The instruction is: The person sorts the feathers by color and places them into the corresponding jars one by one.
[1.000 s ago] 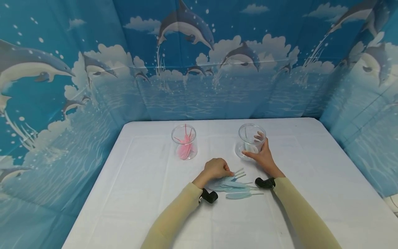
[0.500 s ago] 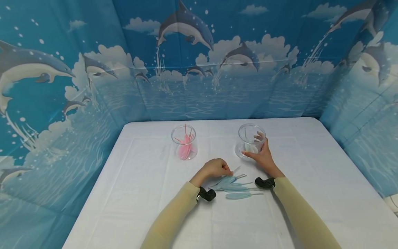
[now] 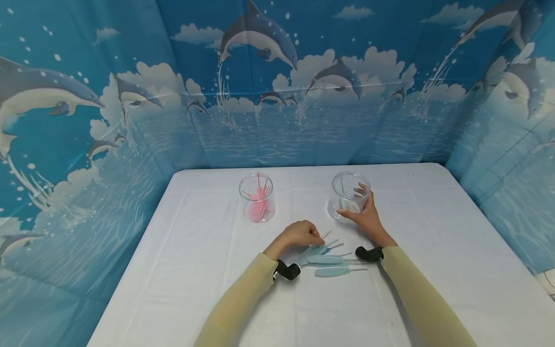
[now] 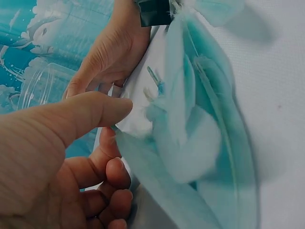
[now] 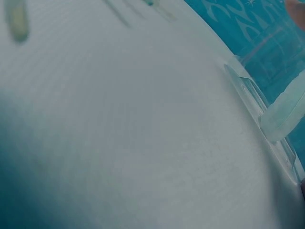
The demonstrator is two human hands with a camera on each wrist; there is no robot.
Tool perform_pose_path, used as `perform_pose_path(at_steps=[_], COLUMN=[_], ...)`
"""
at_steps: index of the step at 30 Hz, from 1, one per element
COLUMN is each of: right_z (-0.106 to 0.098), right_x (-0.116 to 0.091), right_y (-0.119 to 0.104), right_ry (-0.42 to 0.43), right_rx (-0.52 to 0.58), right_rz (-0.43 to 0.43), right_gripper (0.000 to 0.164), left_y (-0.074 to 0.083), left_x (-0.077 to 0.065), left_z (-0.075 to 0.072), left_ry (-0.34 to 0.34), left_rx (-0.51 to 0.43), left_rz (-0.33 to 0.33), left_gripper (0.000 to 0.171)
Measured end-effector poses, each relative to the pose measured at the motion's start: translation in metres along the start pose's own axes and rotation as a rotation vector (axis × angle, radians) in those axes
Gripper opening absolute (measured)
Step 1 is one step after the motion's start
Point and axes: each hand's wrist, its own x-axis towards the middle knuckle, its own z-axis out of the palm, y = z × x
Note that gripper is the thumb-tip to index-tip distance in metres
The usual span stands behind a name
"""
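Several light blue feathers (image 3: 327, 260) lie in a loose pile on the white table, quills pointing right. At the far side of the pile, my left hand (image 3: 299, 233) pinches one pale blue feather (image 4: 162, 176) near its quill end between thumb and forefinger. My right hand (image 3: 369, 220) grips the side of a clear jar (image 3: 339, 198), thumb at the front and fingers behind. Inside that jar is a pale feather (image 5: 285, 114), seen through the wall in the right wrist view. Only bits of the right hand's fingers show in that view.
Another clear jar (image 3: 245, 205) stands at the back left, holding pink feathers (image 3: 259, 205) and what looks like a pink fork. A dolphin-print curtain (image 3: 277, 135) surrounds the table's far side. Both wrists carry black camera mounts (image 3: 289, 271).
The left hand has shifted slightly left, and the feathers and quills by its fingertips have spread and turned a little. The right hand and both jars have stayed in place.
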Motion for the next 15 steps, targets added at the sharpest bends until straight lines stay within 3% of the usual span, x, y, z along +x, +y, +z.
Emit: perform_pose_path(at_steps=[4,8,15], right_z=[0.000,0.001,0.000], right_x=[0.000,0.001,0.002], right_y=[0.001,0.001,0.005], right_ry=[-0.002,0.002,0.006], right_rx=[0.008,-0.002,0.000], right_rz=[-0.003,0.005,-0.006], right_gripper=[0.100,0.100,0.100], left_y=[-0.002,-0.003,0.011], left_x=[-0.001,-0.001,0.012], left_z=[-0.002,-0.007,-0.038], left_ry=[-0.007,0.001,0.100], left_rx=[-0.046,-0.164,-0.538], left_rz=[0.023,0.074,0.161], left_gripper=[0.020,0.019,0.019])
